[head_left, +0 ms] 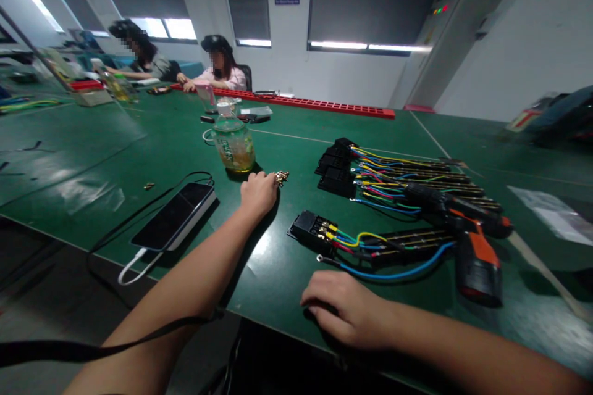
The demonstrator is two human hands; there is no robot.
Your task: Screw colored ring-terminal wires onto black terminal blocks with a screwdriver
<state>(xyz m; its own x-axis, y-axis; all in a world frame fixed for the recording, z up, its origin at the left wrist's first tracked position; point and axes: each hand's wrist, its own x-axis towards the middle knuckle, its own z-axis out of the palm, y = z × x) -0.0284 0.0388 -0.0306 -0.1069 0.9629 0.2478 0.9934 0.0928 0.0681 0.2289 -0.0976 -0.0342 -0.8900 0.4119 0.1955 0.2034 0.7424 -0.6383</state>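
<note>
My left hand reaches across the green table with its fingers curled down beside a small pile of brass-coloured screws. Its fingertips are hidden, so what they pinch cannot be made out. Close to the table's front edge rests my right hand, loosely closed, with nothing visible in it. Just beyond it lies a black terminal block with yellow, green, red and blue wires attached. A blue wire with a ring terminal curves from there towards a black and orange cordless screwdriver. Several similar wired blocks lie behind.
A bottle of drink stands just behind my left hand. Left of my forearm lies a phone on a white block, with cables. A loose brass piece, a plastic bag and a long red strip are on the table. Two people sit beyond.
</note>
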